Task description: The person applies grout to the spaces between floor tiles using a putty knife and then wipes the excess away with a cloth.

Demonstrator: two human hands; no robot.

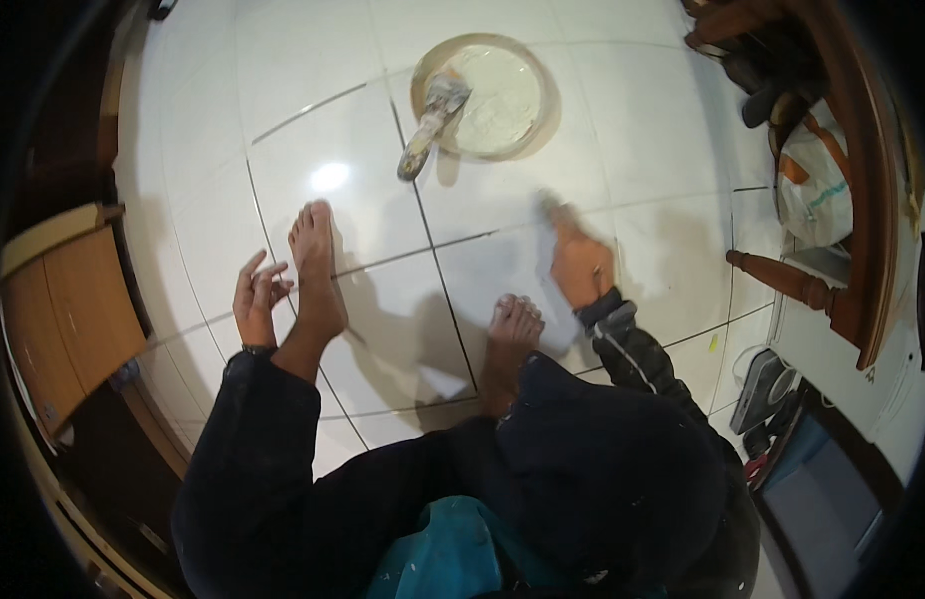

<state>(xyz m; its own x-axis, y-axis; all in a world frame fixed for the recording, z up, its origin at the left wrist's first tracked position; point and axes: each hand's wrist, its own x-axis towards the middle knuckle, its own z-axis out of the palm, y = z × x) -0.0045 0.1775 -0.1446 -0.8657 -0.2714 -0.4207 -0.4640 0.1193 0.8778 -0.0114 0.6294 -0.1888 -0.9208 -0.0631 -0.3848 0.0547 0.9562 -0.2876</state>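
On the white tiled floor ahead stands a shallow round basin (539, 120) holding creamy white paste (497, 105). A paste-smeared putty knife (422, 145) leans over its left rim, blade inside and handle outside. My right hand (582, 265) reaches down to the floor below the basin, near a tile joint. Its extended finger is blurred, and a pale grey smear shows at the tip; whether it holds anything is unclear. My left hand (258, 299) hangs beside my left foot (317, 255), fingers loosely apart, holding nothing.
Dark joints (407, 195) run between the tiles. My right foot (510, 339) is near the middle. A wooden cabinet (78, 309) stands at left. On the right are a wooden furniture leg (782, 280), a white bag (817, 185) and a dark device with a cable (762, 389).
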